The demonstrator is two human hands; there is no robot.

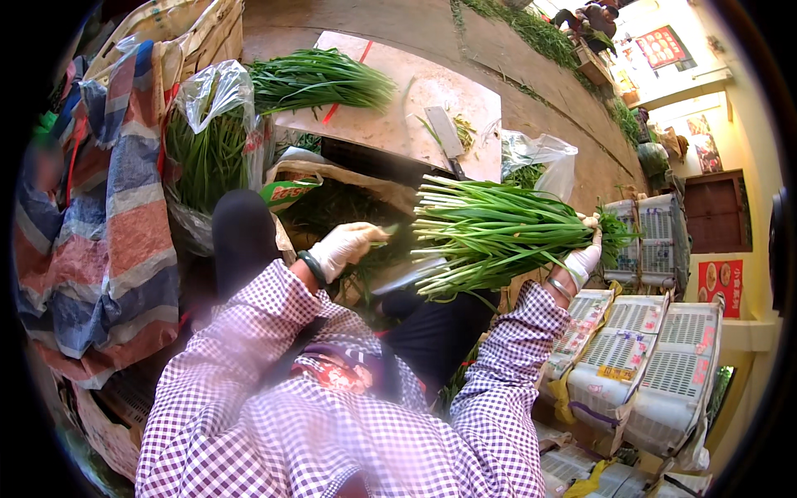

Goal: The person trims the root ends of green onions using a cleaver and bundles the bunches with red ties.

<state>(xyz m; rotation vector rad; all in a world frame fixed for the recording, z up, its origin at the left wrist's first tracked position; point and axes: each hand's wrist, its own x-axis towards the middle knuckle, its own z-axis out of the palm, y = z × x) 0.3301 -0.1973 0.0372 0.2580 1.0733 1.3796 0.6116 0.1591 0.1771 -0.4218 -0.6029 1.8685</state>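
A thick bunch of garlic chives [498,232] is held out sideways over my right knee, pale stem ends pointing left and leaf tips right. My right hand [585,256], in a white glove, wraps round it near the leafy end. My left hand [340,251], also gloved, is closed in a pinch left of the stem ends, a small green scrap [387,232] showing blurred at its fingertips. Beyond them, on a pale board [390,66], lie another bunch of chives [320,80] and a cleaver [444,131] beside trimmings.
Below my left hand gapes an open sack [357,187] with green leaves inside. A clear bag of chives [207,145] stands left, beside a striped tarp [137,224]. Another clear bag [540,158] is right of the board. Plastic crates [618,353] are stacked at right.
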